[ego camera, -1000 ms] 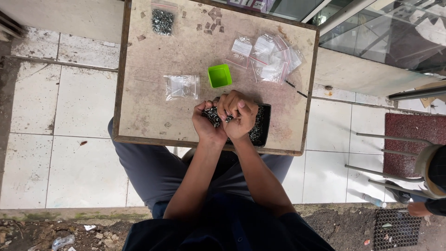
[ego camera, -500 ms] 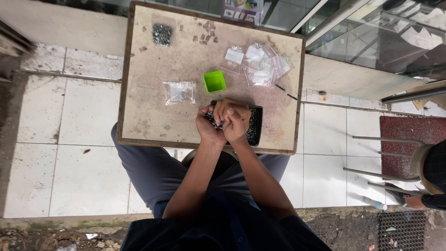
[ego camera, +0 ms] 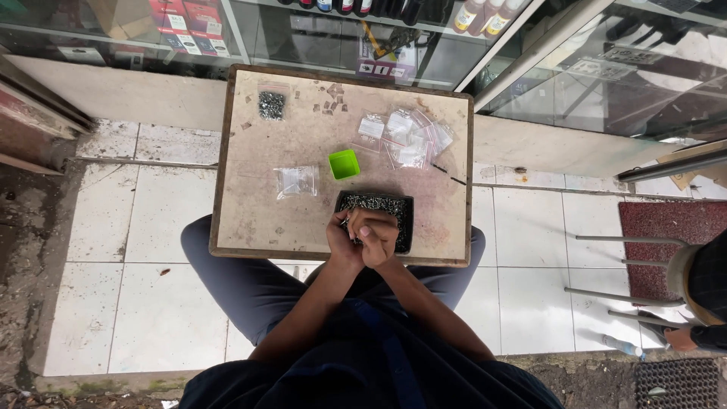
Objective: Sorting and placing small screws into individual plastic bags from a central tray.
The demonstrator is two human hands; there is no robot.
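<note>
From the head camera you look straight down on a small square worktop (ego camera: 250,220) set over your knees. Your left hand (ego camera: 343,241) and right hand (ego camera: 378,237) meet at its near edge, right of the middle, over the near rim of a black tray (ego camera: 394,206) filled with small dark metal pieces. The fingers of both hands are curled inward and pressed close together around something small; you cannot tell what they pinch, as the hands hide it.

Just beyond the tray stands a small bright green square cup (ego camera: 344,163). Left of it, near the worktop's middle, lies a clear plastic bag (ego camera: 296,181), flat and roughly square. Towards the far right corner a loose heap of small clear bags (ego camera: 409,136) with white patches overlaps itself. At the far left corner a clear bag of dark pieces (ego camera: 271,104) lies alone, with small paper scraps (ego camera: 330,97) between it and the heap.

Past the far edge, glass shelves (ego camera: 182,30) hold red and white boxes.
</note>
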